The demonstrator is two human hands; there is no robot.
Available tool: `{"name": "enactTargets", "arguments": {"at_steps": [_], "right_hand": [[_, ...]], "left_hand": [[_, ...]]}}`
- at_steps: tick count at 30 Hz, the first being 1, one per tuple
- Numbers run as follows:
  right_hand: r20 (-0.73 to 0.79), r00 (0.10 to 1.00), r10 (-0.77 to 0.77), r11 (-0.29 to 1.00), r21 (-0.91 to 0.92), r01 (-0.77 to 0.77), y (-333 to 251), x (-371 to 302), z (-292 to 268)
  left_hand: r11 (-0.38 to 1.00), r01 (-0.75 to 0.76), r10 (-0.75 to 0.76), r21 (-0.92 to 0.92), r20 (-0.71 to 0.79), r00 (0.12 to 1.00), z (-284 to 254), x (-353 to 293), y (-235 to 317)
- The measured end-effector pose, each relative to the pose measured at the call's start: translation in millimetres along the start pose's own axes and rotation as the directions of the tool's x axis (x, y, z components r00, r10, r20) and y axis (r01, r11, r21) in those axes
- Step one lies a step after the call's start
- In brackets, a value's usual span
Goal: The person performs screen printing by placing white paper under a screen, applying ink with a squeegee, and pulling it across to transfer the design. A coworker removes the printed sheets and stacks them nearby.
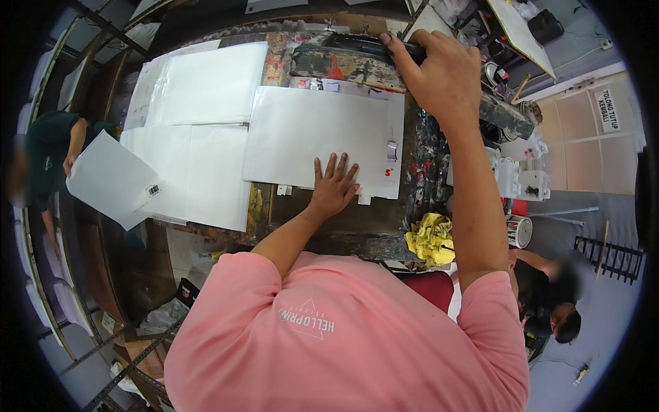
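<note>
My left hand (334, 187) lies flat, fingers spread, on a white paper sheet (309, 134) near its front edge. This sheet rests on the paint-stained work table (302, 223), over another white sheet with a small red mark at its right corner. Up at the far right, my right hand (443, 75) is closed round the dark edge of a paint-stained wooden frame (350, 69), thumb on the near side. Most of its fingers are hidden behind the edge. Small clips or tabs show at the sheet's edges.
White sheets (199, 86) lie in stacks to the left. There a co-worker in dark green (58, 147) holds a white sheet (113, 178). Crumpled yellow material (431, 240) sits at the table's right corner, with a can (519, 231) beyond. Another person (549, 288) is at lower right.
</note>
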State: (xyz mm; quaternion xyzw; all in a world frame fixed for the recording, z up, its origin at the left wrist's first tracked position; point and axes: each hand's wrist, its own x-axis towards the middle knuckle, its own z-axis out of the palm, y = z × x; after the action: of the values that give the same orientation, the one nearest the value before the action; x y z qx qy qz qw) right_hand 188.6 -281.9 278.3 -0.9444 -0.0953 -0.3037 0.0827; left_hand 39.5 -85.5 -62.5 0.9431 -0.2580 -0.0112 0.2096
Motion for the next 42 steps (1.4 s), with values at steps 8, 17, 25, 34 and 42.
{"name": "enactTargets", "arguments": {"at_steps": [8, 17, 25, 34, 42], "right_hand": [[0.201, 0.979, -0.024, 0.998, -0.049, 0.035, -11.6, -68.8, 15.5], [0.606, 0.791, -0.085, 0.988, 0.153, -0.012, -11.6, -263.2, 104.2], [0.562, 0.827, -0.034, 0.998, 0.056, 0.003, -1.5, -243.2, 182.9], [0.600, 0.800, 0.007, 1.000, 0.010, -0.016, 57.4, -110.0, 265.3], [0.722, 0.686, -0.094, 0.995, 0.088, 0.043, 5.4, -211.8, 123.3]], "left_hand": [[-0.155, -0.095, -0.286, -0.983, -0.047, 0.957, -185.0, 15.0, 29.1], [-0.711, 0.323, -0.312, -0.624, 0.693, 0.650, -73.7, -53.3, -33.7], [-0.756, 0.378, -0.280, -0.534, 0.787, 0.550, -46.6, -56.1, -48.2], [-0.745, 0.394, -0.284, -0.538, 0.791, 0.543, -69.5, -49.1, -40.6], [-0.629, 0.366, -0.370, -0.686, 0.678, 0.636, -105.2, -48.2, -9.8]]}}
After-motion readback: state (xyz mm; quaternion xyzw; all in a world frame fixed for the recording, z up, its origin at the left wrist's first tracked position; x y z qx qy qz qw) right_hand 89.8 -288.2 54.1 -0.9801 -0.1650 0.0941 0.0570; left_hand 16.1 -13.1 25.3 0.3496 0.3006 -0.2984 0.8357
